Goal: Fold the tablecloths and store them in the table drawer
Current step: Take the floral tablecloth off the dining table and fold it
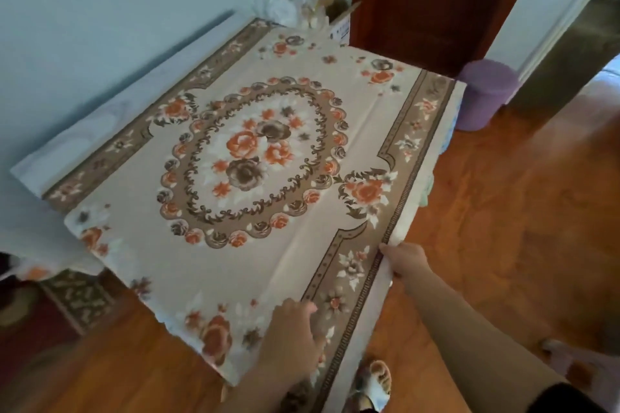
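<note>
Gripping hand: the right hand is seen at the right edge of the floral tablecloth, its fingers curled over the pale hem and pinching it where the brown border ends.
Pressing hand: the left hand is laid on the cloth near the corner closest to the person, fingers fairly straight and a little spread, resting flat on the print and holding nothing.
Position of the cloth: it is spread open over the surface, pattern up, stretching away from both hands toward the wall; the near corner, under the left fingers, overhangs the wooden floor.
Reason for the hold: the edge appears to be pinched so it can be lifted and carried across for a first fold, while the flat hand is judged to be kept there to stop the cloth from sliding.
Second cloth: a plain white cloth is seen beyond the far side from the fingers, along the wall, partly under the floral one.
Drawer: no drawer can be made out; it is hidden by the hanging cloths if it is there.
Progress: no fold is visible yet, so the task is judged to be at its start.
Risk: the smooth cloth could slip off the surface once lifted at one side.
</note>
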`<state>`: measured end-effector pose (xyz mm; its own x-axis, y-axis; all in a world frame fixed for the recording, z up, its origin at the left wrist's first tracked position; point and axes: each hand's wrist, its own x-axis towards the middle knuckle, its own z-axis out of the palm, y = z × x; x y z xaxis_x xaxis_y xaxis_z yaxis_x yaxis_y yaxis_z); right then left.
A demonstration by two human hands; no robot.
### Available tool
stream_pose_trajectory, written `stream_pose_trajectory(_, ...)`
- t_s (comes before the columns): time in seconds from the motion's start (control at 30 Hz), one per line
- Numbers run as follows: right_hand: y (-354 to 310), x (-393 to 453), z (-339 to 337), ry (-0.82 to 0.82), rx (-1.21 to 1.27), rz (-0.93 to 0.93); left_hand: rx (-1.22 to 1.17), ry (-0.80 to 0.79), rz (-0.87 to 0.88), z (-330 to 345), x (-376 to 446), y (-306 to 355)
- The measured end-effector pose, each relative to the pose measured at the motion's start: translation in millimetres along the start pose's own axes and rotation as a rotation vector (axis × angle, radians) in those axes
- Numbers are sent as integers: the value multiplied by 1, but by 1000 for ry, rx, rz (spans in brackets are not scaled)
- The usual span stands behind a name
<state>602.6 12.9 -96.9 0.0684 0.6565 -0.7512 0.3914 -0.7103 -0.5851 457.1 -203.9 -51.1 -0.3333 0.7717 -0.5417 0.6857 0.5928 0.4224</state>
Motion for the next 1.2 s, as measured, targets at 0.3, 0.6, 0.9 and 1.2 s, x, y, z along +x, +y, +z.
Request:
stream_pose_trajectory(0.3,-37,-90,-25,-152,446,-59,118,386,-89,70,-12,85)
stream_pose_trajectory(0.6,-11,-157,-72,-107,721,-80,201,539,-66,14,-76,14)
stream_pose_trajectory(0.9,21,-218,-139,-46,898,-189,217,566,184,-28,-148,55)
stream_pose_trajectory(1.2,16,-287,-288,82,1049,-319,307,759,588,-87,-174,200)
